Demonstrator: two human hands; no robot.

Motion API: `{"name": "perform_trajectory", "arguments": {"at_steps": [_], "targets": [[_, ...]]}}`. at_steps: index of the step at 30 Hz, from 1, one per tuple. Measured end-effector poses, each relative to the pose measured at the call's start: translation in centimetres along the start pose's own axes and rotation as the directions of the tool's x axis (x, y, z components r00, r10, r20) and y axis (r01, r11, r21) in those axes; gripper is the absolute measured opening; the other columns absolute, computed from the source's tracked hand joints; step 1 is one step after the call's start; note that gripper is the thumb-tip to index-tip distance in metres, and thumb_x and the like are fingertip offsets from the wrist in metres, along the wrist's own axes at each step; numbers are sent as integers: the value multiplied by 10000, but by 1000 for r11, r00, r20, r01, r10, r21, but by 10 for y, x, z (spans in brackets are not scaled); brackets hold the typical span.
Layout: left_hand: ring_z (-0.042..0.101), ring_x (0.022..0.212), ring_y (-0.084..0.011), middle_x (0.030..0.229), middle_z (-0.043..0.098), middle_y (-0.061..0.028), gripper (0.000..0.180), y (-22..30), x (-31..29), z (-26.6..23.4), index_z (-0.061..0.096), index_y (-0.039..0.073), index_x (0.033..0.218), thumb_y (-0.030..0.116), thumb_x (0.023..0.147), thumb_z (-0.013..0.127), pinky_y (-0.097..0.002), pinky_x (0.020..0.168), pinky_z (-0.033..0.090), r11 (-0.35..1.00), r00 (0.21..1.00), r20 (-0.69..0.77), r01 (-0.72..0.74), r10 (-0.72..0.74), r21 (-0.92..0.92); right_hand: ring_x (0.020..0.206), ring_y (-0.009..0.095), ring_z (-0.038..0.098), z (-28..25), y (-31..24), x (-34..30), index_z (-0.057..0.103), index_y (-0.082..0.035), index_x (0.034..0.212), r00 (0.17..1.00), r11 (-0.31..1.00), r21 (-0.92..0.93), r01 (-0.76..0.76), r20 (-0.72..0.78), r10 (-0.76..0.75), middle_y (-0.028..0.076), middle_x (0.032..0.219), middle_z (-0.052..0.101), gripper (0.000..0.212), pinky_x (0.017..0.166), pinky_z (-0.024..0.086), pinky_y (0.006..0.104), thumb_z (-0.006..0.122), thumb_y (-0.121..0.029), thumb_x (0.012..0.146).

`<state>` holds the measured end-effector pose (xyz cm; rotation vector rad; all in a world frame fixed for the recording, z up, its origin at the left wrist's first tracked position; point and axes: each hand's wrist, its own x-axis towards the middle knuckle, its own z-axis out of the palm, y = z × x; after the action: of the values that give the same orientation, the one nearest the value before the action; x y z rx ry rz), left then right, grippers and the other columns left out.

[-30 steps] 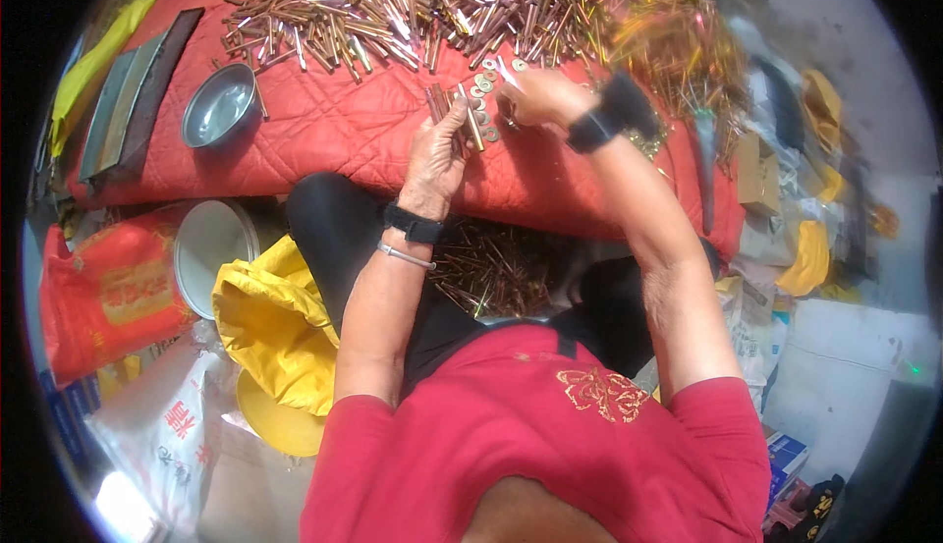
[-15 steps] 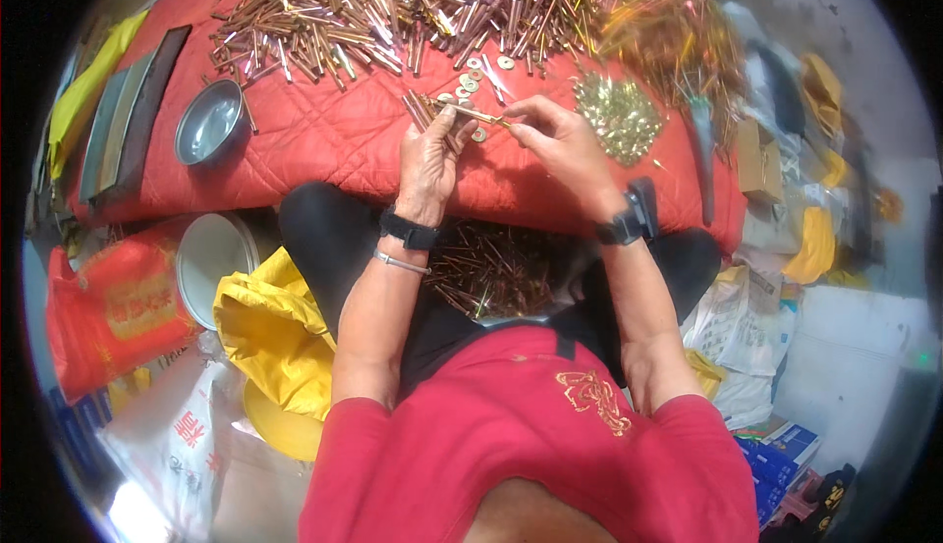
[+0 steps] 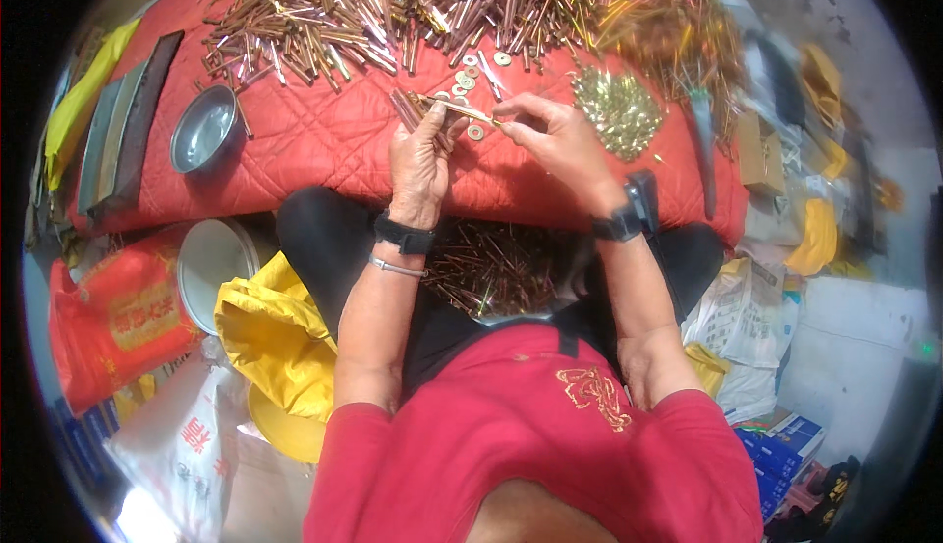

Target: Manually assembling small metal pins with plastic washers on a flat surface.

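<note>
Several slim copper-coloured rods (image 3: pixel 405 109) are bunched in my left hand (image 3: pixel 418 165), which is closed round them above the red quilted cover (image 3: pixel 324 160). One more rod (image 3: pixel 464 109) lies across from its thumb toward my right hand (image 3: pixel 562 150). Thumb and forefinger of the right hand pinch that rod's gold-coloured end; whether the end is a separate small piece is too small to tell. Just beyond the hands lie several round washers (image 3: pixel 461 89). A heap of small shiny gold-coloured pieces (image 3: pixel 619 116) sits right of the right hand.
A large pile of copper-coloured rods (image 3: pixel 324 23) covers the far side. At the left stand a metal bowl (image 3: pixel 204 131) and some long flat strips (image 3: pixel 128 140). More rods (image 3: pixel 501 268) lie below, between my legs. A yellow cloth (image 3: pixel 275 337) and bags are on the left; a cardboard box (image 3: pixel 759 153) is at right.
Both hands have shifted slightly left in the picture, and the right fingertips now sit closer round the rod's end. The left hand keeps its bunch of rods.
</note>
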<state>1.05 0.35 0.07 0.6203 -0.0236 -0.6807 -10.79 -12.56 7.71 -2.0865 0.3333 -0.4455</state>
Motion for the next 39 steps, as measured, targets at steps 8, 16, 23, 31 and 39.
{"name": "perform_trajectory", "arguments": {"at_steps": [8,16,23,31,39], "targets": [[642,843,-171,950,626,-66,139,-11,-4,8,560,19,1022,38,894,609,-313,773,585,997,997,50,62,-63,36,683,166,577,10,10,3,655,-25,929,984,989,-140,39,-166,-62,75,761,586,137,652,464,302,638,-141,857],[629,772,-124,886,642,-36,146,-21,-18,7,584,30,1023,81,891,620,-225,634,526,983,984,-32,179,-177,39,708,141,608,31,30,33,619,-39,1004,933,947,319,-37,-328,147,87,860,628,190,655,489,280,539,-204,956],[461,473,-22,696,611,-5,148,-7,-4,11,627,34,939,175,895,630,-151,385,319,966,964,-82,256,-252,40,773,323,626,-31,111,75,633,-26,811,949,890,-447,-94,-311,-56,143,807,630,105,698,493,401,672,-119,780],[441,454,-21,638,571,19,163,-4,-8,9,641,36,891,199,885,645,-156,383,303,950,959,-71,281,-273,138,818,352,609,-32,104,61,599,-45,891,964,836,-545,54,-191,-187,156,840,603,145,729,491,420,667,-88,770],[335,459,-11,589,453,78,136,-3,-22,24,662,45,840,179,860,661,-181,415,231,894,939,67,296,-337,336,830,106,612,-4,32,6,686,-30,995,994,941,333,-64,-63,90,22,910,636,166,746,484,233,564,-9,885]]}}
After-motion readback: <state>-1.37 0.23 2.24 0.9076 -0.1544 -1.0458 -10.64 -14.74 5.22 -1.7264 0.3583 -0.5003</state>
